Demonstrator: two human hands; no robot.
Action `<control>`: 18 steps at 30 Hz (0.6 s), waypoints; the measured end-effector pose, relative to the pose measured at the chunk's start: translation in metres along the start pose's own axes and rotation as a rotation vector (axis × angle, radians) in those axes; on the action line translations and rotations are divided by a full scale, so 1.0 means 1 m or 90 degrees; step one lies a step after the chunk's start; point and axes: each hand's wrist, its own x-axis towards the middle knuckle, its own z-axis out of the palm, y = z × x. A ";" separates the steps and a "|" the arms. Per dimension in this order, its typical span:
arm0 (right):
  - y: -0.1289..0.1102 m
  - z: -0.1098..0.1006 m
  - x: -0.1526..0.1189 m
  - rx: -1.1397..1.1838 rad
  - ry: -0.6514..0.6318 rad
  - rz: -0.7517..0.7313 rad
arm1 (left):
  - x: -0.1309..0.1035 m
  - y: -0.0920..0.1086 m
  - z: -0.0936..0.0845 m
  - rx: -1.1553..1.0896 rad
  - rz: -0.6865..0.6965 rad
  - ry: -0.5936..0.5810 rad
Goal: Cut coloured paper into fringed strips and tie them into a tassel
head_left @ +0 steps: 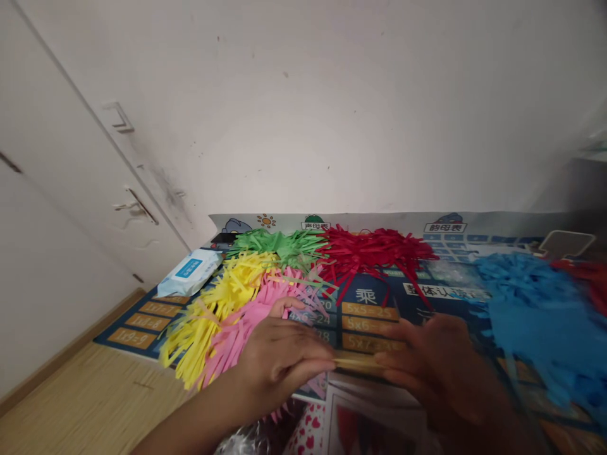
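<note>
Between my two hands a thin yellowish strip is stretched sideways above the table's front edge. My left hand pinches its left end between thumb and fingers. The right end lies in the fingers of my right hand, which is blurred by motion. A pink fringed paper bundle lies just behind and left of my left hand, beside a yellow fringed bundle. Farther back are a green bundle and a red bundle.
A blue fringed bundle spreads over the right side, with red paper beyond it. A wipes packet sits at the left on the printed table cover. Clear plastic shows at the bottom. A wall rises behind.
</note>
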 end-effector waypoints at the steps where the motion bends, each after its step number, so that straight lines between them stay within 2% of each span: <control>1: 0.000 -0.001 0.000 -0.004 -0.002 0.003 | -0.001 -0.001 0.001 -0.009 -0.003 -0.001; 6: -0.006 -0.010 0.010 -0.047 0.005 0.001 | -0.005 -0.002 0.004 -0.052 -0.036 0.000; 11: -0.006 -0.009 0.011 -0.019 0.043 -0.018 | -0.010 0.000 0.003 -0.022 -0.078 0.018; 18: -0.005 -0.014 0.010 -0.010 -0.025 -0.003 | -0.017 0.001 0.002 0.063 -0.066 0.044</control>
